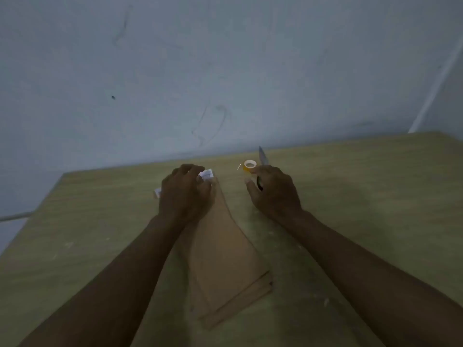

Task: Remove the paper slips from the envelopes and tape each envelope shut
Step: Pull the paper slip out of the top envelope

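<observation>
Left hand pinches white paper slip above brown envelope stack; right hand grips knife beside tape roll.

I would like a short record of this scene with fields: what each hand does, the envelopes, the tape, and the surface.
left hand: holds a white paper slip at the far end of the envelopes
right hand: grips a knife, blade pointing away
envelopes: brown stack lying flat between the arms
tape roll: on the table beyond the right hand
table: light wood, against a wall
</observation>
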